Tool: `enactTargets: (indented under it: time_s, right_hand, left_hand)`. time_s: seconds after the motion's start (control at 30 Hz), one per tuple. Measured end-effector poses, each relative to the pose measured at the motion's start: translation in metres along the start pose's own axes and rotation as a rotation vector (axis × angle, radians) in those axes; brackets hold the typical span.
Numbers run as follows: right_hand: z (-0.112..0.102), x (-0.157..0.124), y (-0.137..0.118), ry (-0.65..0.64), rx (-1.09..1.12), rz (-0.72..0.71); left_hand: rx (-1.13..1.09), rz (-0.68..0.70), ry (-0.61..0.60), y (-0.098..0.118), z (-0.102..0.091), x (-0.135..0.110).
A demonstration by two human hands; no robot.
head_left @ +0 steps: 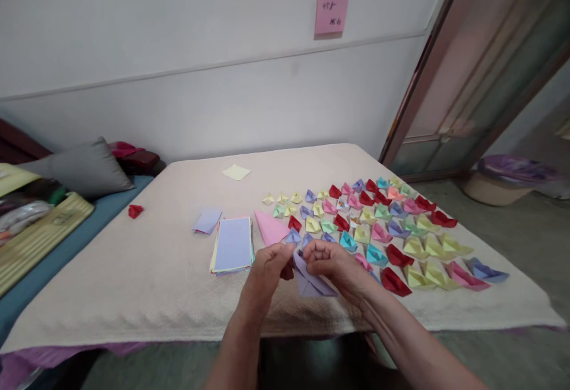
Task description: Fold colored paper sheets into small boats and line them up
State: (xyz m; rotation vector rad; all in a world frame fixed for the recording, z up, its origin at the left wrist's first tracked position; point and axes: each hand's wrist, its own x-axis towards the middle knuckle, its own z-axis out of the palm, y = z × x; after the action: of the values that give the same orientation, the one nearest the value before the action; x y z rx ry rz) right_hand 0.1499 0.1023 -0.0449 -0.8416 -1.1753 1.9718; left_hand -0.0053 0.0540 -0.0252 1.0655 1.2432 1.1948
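Observation:
A partly folded sheet of lavender paper [312, 284] is held over the near side of the table between my two hands. My left hand [272, 264] pinches its upper left edge with thumb and fingers. On the other side, my right hand [332, 261] has its fingers closed on the paper's upper edge. Just beyond the hands lies a pink folded paper [269, 227]. Rows of small folded paper boats [380, 233] in many colours spread to the right. A stack of coloured paper [234, 244] rests left of my hands, beside some folded lavender sheets [207, 222].
A cream cloth [133, 283] covers the table. A red folded paper piece [135, 211] sits at the left, and a pale yellow sheet [236, 171] farther back. A pink note [332, 11] is taped to the wall. On the floor at right stands a lined bin [499, 188].

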Motion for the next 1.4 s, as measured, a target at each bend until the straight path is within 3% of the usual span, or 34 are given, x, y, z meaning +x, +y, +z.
enactTargets:
  time_s: [0.13,0.4,0.67,1.03,1.3,1.4]
  right_hand:
    - [0.001,-0.002,-0.003,0.024,-0.070,-0.030]
    - [-0.006,-0.001,-0.005,0.045,-0.244,-0.137]
    - [-0.006,-0.003,-0.004,0.059,-0.371,-0.329]
    - [-0.010,-0.008,-0.005,0.051,-0.468,-0.408]
    - [-0.013,-0.011,-0.011,0.065,-0.715,-0.531]
    - [-0.016,-0.011,-0.013,0.034,-0.723,-0.560]
  left_hand:
    - [0.046,-0.036,-0.015,-0.005,-0.002,0.003]
    - [-0.087,0.049,0.248,-0.015,-0.010,0.009]
    - [0.054,0.123,0.242,-0.013,-0.014,0.007]
    - [-0.034,0.232,0.156,-0.011,-0.020,0.008]
    - [0.417,0.442,0.070,-0.010,-0.019,0.003]
    - [0.527,0.430,0.081,-0.012,-0.021,0.003]
